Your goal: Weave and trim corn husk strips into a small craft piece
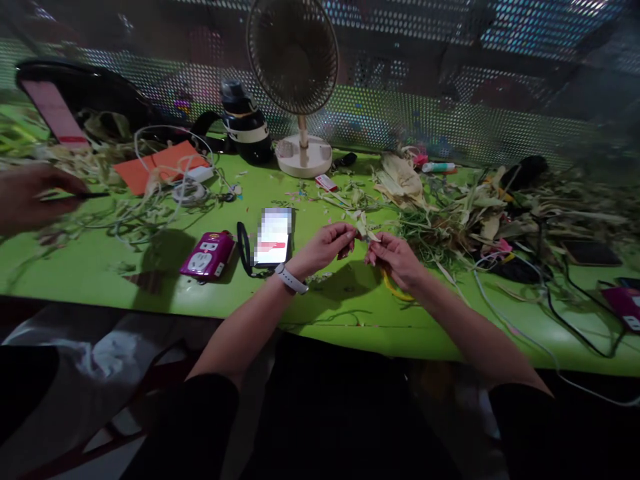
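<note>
Both my hands meet above the green table [320,310], near its front edge. My left hand [331,244], with a pale band [291,280] at its wrist, is closed in a pinch at one side of a pale strip of dried corn husk [364,228]. From the other side, the fingers of my right hand [393,259] are closed on the same strip. A yellow loop [397,288] lies beneath my right wrist. Just left of my left hand is a phone [275,237] with a lit screen and a black strap.
Husks and green fibres [450,213] heap up at right, beside cables. A purple power socket [207,257], a fan [304,157], a black bottle [247,127] and an orange sheet [160,165] stand or lie leftward. Another person's hand [43,199] holds a thin dark tool at far left.
</note>
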### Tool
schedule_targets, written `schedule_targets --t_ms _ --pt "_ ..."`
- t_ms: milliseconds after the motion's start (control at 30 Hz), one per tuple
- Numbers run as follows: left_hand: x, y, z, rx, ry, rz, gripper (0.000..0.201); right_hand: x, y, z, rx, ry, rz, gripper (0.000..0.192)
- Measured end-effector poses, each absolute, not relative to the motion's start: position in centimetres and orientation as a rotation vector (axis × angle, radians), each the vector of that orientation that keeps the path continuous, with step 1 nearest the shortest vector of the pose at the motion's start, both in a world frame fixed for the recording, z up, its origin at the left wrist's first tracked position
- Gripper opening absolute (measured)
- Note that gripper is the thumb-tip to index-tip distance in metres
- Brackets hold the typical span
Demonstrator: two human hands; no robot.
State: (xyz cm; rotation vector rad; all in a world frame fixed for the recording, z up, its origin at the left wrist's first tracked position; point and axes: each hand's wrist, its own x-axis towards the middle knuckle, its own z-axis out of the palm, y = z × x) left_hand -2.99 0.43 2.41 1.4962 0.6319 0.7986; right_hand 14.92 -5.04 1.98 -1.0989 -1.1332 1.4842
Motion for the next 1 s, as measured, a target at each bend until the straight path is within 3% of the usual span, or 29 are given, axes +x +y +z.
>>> schedule_targets --t_ms 200,300,367,533,633,733,833,1000 --pt "-2.1 -0.5 1.7 1.824 0.824 0.996 0.018 12.9 -6.1 1.6 -1.131 -0.999 1.487 0.049" --pt "-2.0 -0.5 1.3 2.049 0.877 1.046 0.019 13.5 -6.1 1.4 -1.175 -1.169 1.329 0.043" --pt "-2.1 -0.3 0.9 2.177 0.866 1.012 0.017 14.4 -6.0 1.5 -1.273 -1.442 1.058 0.035" --pt "-2.4 -0.5 0.2 2.41 0.841 0.749 0.031 15.8 -6.0 2.3 -1.444 -2.079 0.007 0.026" --pt "-2.2 -1.0 0.2 2.489 0.813 0.61 0.036 16.3 -5.6 3.3 -1.437 -2.211 -0.203 0.027" --pt "-2.0 -1.4 0.5 2.511 0.673 0.554 0.036 17.5 -4.6 4.9 -1.425 -2.249 0.023 0.022" --pt "-2.1 -1.6 1.2 2.425 0.52 0.614 0.032 18.9 -3.6 5.8 -1.28 -2.211 0.614 0.019" --pt "-2.4 -1.2 2.3 2.018 0.676 0.86 0.017 18.2 -2.9 3.7 -1.226 -1.595 1.247 0.034"
